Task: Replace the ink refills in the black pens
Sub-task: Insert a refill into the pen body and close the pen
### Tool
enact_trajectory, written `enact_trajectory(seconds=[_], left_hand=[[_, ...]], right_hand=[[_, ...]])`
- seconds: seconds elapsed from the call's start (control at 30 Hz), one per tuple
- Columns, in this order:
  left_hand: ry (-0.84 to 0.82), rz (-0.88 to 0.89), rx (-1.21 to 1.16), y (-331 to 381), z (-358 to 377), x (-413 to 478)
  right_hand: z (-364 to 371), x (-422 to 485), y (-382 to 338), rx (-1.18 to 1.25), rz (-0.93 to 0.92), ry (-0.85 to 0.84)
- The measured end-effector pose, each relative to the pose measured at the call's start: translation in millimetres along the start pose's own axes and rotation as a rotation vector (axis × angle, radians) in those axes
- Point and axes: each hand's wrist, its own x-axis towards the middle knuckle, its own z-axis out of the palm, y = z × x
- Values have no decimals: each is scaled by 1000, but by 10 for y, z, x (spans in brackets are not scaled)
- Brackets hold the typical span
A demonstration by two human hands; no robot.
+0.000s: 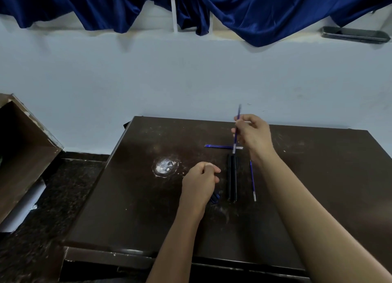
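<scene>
Two black pens (232,176) lie side by side on the dark table (127,208), pointing away from me. My right hand (253,134) pinches a blue ink refill (237,130) held nearly upright above the pens' far ends. Another blue refill (220,146) lies crosswise behind the pens, and a third refill (252,179) lies to their right. My left hand (200,182) hovers left of the pens with fingers curled; I cannot make out anything between them. A small blue object (215,198) lies beside that wrist.
A whitish worn patch (165,167) marks the tabletop left of my left hand. A brown cardboard box (23,151) stands at far left beyond the table. A pale wall and blue curtain (254,13) are behind the table.
</scene>
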Motion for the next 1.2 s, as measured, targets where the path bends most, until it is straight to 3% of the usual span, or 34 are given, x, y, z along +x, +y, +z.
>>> enact_trajectory(seconds=[0.1, 0.23, 0.83, 1.2], left_hand=[[15, 11, 2, -4, 25, 1], [25, 16, 0, -7, 37, 14], [82, -5, -16, 15, -5, 42], [77, 0, 3, 27, -14, 44]], right_hand=[[123, 304, 82, -561, -169, -119], [277, 575, 291, -838, -177, -278], [437, 679, 616, -1046, -153, -332], [418, 669, 622, -1020, -151, -337]])
